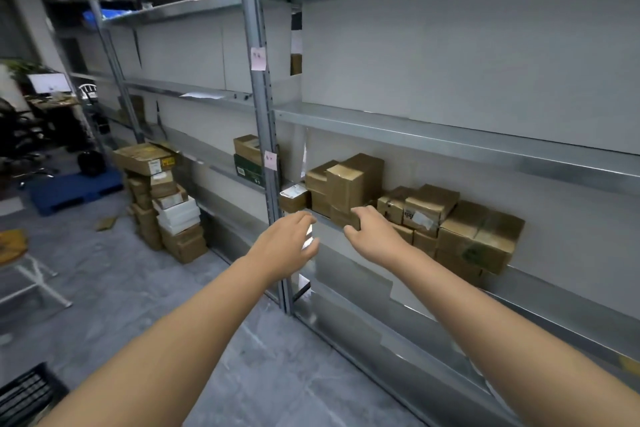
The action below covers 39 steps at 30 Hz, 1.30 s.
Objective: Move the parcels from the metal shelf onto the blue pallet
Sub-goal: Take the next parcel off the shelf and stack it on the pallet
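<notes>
I had both arms stretched out toward the metal shelf (450, 135). My left hand (289, 243) hung in front of the grey upright post (261, 107), fingers straight and loose, holding nothing. My right hand (369, 229) was at the front edge of the shelf board, fingers bent and thumb spread wide, right by a low cardboard box (341, 217). The blur kept me from telling whether my fingertips touched it, but I had nothing gripped.

The brown parcels (353, 180) sat on that board, a taller pile just beyond my right hand. A second cluster (478, 236) lay further right, against the back panel.

The blue pallet (69, 191) lay on the floor far to the left, well apart from me. A leaning stack of cartons (162, 204) stood just right of it, close to the shelf.
</notes>
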{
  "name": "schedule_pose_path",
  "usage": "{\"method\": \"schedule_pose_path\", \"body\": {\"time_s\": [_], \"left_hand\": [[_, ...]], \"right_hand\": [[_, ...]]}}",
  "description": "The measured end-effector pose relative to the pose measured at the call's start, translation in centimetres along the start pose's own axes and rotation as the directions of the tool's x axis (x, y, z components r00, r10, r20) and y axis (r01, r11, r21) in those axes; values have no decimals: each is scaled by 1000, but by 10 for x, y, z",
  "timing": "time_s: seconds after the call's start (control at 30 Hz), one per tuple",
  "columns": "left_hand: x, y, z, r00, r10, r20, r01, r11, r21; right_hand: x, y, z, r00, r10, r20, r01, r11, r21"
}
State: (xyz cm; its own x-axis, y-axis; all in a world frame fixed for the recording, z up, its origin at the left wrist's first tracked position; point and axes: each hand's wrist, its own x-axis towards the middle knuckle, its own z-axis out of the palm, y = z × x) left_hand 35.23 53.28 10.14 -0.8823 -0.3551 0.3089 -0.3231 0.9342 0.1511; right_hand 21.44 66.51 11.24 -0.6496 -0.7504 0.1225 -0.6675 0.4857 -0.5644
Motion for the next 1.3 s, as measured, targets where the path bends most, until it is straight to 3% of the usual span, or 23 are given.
{"method": "schedule_pose_path", "body": {"time_s": [0.2,0.57,0.77,0.9,1.1,1.3], "left_hand": [[83,-35,18,999,40,4,-40,991,129],[219,-90,60,999,-39,-35,43,991,129],[269,-134,75,999,-34,-19,36,989,145],[301,-171,88,998,-52,31,49,995,87],[357,-251,101,997,32,71,-36,998,58],[412,-330,121,990,104,100,-104,995,0]], "right_hand": [[92,13,7,997,-72,36,73,997,-9],[237,28,15,991,-85,99,72,989,129],[290,19,27,989,-101,106,93,993,75],[332,11,48,993,-40,109,31,996,83],[413,-14,101,995,66,81,-73,993,90],[478,-20,145,958,279,68,-281,959,23]]}}
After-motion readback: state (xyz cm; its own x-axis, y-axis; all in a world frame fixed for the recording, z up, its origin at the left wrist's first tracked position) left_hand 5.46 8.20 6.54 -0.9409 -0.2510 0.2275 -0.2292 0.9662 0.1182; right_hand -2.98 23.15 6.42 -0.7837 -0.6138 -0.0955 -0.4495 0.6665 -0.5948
